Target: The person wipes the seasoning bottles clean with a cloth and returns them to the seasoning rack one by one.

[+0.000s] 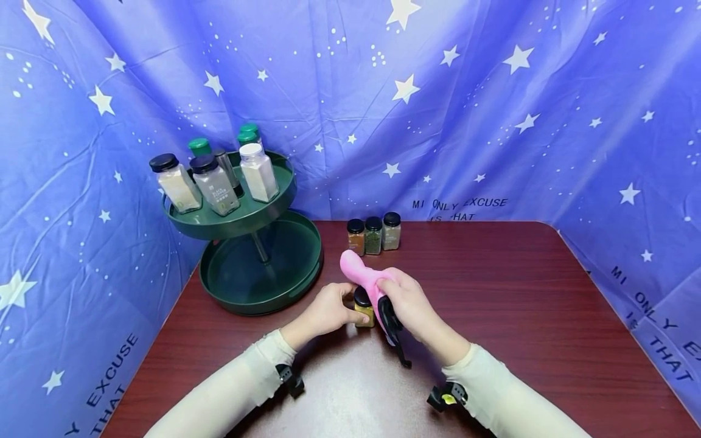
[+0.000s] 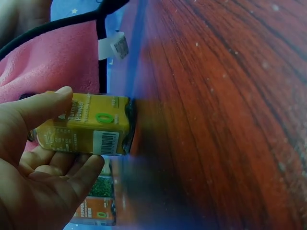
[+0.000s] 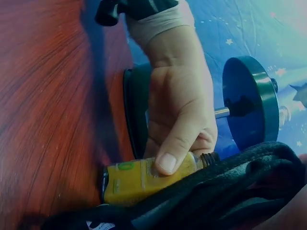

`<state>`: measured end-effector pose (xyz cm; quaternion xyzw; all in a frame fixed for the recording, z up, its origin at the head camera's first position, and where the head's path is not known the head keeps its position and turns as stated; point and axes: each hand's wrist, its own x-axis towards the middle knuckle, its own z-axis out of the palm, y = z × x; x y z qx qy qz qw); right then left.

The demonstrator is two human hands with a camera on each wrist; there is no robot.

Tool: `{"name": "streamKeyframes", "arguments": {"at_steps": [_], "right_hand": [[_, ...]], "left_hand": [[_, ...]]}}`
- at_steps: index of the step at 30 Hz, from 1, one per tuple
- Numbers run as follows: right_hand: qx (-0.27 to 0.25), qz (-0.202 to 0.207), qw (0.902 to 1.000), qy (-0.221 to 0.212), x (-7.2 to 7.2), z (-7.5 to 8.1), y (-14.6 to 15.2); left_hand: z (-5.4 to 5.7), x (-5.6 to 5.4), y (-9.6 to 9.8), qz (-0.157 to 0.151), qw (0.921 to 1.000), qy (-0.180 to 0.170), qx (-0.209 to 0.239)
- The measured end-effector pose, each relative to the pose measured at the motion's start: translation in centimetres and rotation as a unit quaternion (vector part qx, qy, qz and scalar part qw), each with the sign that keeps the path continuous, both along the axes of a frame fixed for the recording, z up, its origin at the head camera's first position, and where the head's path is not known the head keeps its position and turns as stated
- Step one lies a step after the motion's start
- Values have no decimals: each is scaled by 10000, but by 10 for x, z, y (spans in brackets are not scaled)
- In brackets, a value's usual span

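Note:
A small square jar of yellow turmeric powder (image 1: 364, 317) with a black lid stands on the table. My left hand (image 1: 327, 309) holds it from the left, thumb on one side and fingers on the other. In the left wrist view, the jar's label and barcode (image 2: 106, 142) face the camera. My right hand (image 1: 409, 305) grips a bunched pink cloth with black edging (image 1: 357, 267), close against the jar's right side. A white tag (image 2: 114, 46) hangs from the cloth's edge. Folds of the cloth hide part of the jar in the right wrist view.
A green two-tier turntable rack (image 1: 232, 229) stands at the left, with several jars on its upper tier, including a white-lidded jar (image 1: 258, 173). Behind my hands, three black-lidded spice jars (image 1: 373, 237) stand in a row. A blue starry curtain (image 1: 350, 91) surrounds the table (image 1: 520, 316).

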<state>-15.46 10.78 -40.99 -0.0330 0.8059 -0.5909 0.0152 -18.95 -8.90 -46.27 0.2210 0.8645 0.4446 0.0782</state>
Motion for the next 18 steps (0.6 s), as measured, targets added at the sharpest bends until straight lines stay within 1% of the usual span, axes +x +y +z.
{"name": "streamKeyframes", "arguments": {"at_steps": [2, 4, 7, 11, 13, 14, 16, 18], "right_hand": [[545, 123, 9977, 370, 2, 0, -1], [1009, 326, 9914, 768, 4, 0, -2], [1488, 712, 9769, 1357, 6, -2, -3], [1969, 1193, 9550, 1868, 9, -5, -2], [2197, 1434, 9413, 2125, 9, -7, -1], [2306, 1554, 9334, 2270, 8, -8, 0], [2456, 1815, 9158, 2607, 7, -10, 4], [2586, 2063, 8941, 3020, 5, -12, 9]], "left_hand": [[0, 0, 0, -5, 10000, 29, -22], [-1, 0, 0, 10, 10000, 57, -53], [-1, 0, -1, 37, 9999, 105, -53], [-1, 2, -1, 101, 9998, 106, 142], [-1, 2, -1, 78, 9994, 183, 274], [-1, 2, -1, 24, 9992, 277, 301], [0, 2, -1, -139, 9976, 550, 395], [0, 0, 0, -319, 9941, 920, 475]]}}
